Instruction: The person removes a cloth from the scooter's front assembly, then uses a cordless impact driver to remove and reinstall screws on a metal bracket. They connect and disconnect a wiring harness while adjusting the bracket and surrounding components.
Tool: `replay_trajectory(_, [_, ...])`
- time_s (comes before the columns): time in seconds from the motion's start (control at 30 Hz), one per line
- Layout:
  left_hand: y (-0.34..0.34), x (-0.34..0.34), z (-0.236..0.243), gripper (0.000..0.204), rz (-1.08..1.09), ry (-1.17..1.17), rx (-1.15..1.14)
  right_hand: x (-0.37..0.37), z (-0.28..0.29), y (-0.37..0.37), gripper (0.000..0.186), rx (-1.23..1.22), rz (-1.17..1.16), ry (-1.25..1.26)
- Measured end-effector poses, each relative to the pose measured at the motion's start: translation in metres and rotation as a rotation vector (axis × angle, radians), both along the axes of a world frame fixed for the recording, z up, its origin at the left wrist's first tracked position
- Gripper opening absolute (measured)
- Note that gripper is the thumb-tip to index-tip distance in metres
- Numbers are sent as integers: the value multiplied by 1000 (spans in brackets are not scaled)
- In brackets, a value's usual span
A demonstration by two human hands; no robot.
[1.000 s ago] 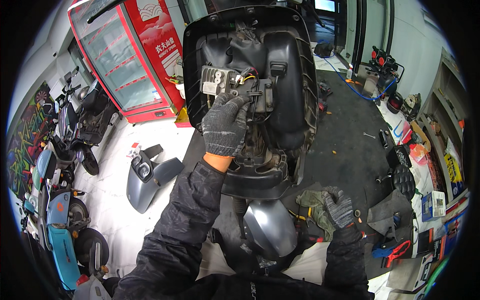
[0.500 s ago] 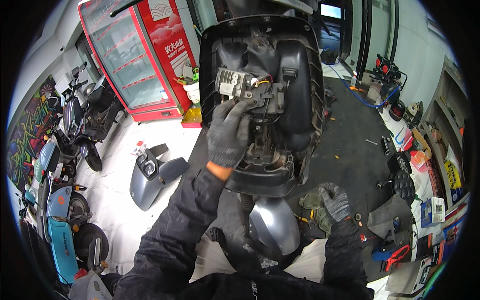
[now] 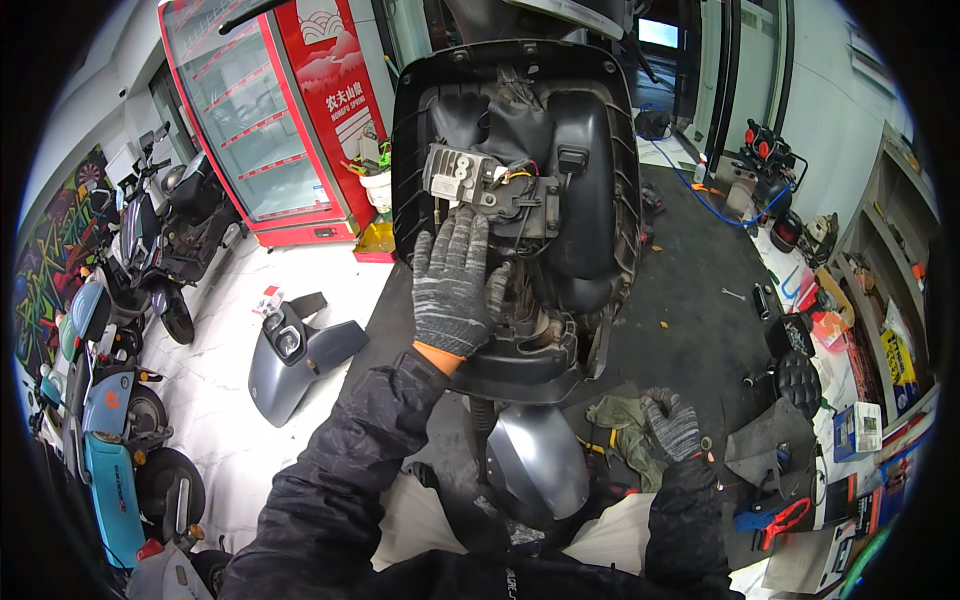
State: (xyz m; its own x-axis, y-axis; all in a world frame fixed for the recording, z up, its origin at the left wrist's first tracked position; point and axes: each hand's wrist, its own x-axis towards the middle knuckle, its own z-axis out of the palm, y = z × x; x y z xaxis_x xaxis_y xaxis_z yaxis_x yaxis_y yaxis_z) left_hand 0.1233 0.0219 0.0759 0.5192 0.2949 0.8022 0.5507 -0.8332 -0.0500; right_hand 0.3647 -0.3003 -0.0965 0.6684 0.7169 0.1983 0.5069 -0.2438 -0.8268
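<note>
In front of me stands a scooter's black front body (image 3: 585, 220) with its inner side exposed. A finned metal block (image 3: 458, 172) with yellow and red wires (image 3: 520, 172) is fixed on a black bracket (image 3: 540, 212) there. My left hand (image 3: 455, 290), in a grey striped knit glove, lies against this body, fingers stretched out and tips just below the finned block. Lower right, my right hand (image 3: 672, 425), gloved alike, is beside a crumpled green cloth (image 3: 628, 430). Its fingers are curled; what they hold, if anything, is hidden. Between my knees is a silver-grey front fender (image 3: 540, 460).
A removed grey body panel (image 3: 290, 360) lies on the white floor at left, near a red glass-door fridge (image 3: 330, 150) and parked scooters (image 3: 115, 490). At right are a wrench (image 3: 733, 294), a blue hose (image 3: 720, 215), red-handled pliers (image 3: 785, 522) and a shelf (image 3: 880, 260).
My left hand's fingers have straightened and spread from a bent grip near the finned block. My right hand stays by the green cloth. The view has shifted slightly.
</note>
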Motion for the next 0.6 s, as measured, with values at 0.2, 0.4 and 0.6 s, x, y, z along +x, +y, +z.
replay_trajectory(0.2, [-8, 1, 4, 79, -159, 104, 5, 1, -4, -2, 22, 28, 37, -101])
replay_trajectory(0.4, [-14, 8, -4, 80, -207, -12, 69, 4, -10, -2, 22, -23, 88, -87])
replay_trajectory(0.6, [-11, 14, -11, 71, -79, 228, 99, -1, -4, -3, 23, 5, 63, -50])
